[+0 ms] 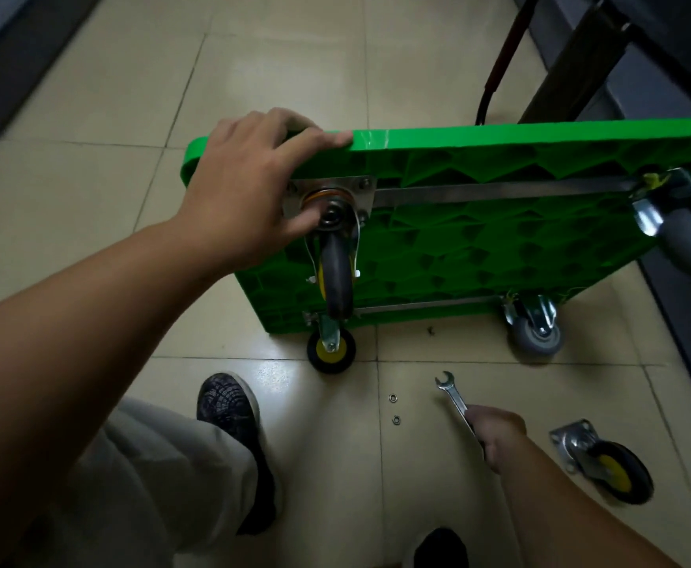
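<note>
Green cart (499, 239) tipped on its side on the floor (294, 55), ribbed underside facing this way. Left grip (237, 190) over the cart's top edge, fingers curled round it, thumb by the plate of the upper caster (335, 276). Right grip (495, 436) below the cart, clamped round a wrench (452, 397), open end pointing at the cart. Two small rings (394, 398) and a loose caster (606, 465) on the floor below the cart too.
</note>
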Motion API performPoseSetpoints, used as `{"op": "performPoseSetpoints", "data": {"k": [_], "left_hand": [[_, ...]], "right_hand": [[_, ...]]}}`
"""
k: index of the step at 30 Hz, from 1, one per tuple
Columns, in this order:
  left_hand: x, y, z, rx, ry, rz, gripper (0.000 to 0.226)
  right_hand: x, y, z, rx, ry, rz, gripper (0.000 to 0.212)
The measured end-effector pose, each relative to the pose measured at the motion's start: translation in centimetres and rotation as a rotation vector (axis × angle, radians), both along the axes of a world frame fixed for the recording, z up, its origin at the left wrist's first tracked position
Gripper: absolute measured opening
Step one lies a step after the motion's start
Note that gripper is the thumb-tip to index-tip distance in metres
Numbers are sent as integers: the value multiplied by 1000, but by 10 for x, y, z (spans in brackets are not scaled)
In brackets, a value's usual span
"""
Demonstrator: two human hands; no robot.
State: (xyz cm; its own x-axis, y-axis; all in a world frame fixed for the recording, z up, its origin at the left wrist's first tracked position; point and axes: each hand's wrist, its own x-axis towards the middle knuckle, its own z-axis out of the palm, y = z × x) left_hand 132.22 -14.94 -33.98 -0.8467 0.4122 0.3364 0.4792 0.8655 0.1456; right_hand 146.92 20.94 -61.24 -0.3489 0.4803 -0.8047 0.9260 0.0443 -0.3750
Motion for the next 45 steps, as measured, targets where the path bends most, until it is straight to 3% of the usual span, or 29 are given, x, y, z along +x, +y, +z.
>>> {"op": "performPoseSetpoints", "data": {"k": [5, 11, 19, 23, 25, 30, 37, 41, 45], "left_hand": [[-2, -4, -8, -32, 56, -1, 62], [-3, -2, -12, -68, 114, 21, 60], [-5, 2, -14, -27, 154, 45, 54], [-7, 1, -15, -29, 174, 42, 54], [-7, 0, -15, -33, 186, 36, 53], [-6, 1, -17, -34, 202, 37, 53], [-7, 0, -20, -50, 221, 21, 51], [-8, -1, -20, -50, 226, 25, 50], [-8, -2, -20, -53, 224, 27, 50]], "right_hand": [[-16, -20, -42, 146, 54, 92, 20], [1, -31, -81, 160, 68, 1, 10], [15, -31, -89, 389, 191, 212, 9], [-9, -27, -93, 450, 30, 209, 13], [-39, -26, -92, 447, 44, 201, 22], [-115, -30, -71, 409, 309, 326, 36], [-152, -34, -88, 402, 193, 726, 40], [-135, -39, -91, 366, 292, 677, 28], [-116, -31, -89, 441, 335, 619, 36]]}}
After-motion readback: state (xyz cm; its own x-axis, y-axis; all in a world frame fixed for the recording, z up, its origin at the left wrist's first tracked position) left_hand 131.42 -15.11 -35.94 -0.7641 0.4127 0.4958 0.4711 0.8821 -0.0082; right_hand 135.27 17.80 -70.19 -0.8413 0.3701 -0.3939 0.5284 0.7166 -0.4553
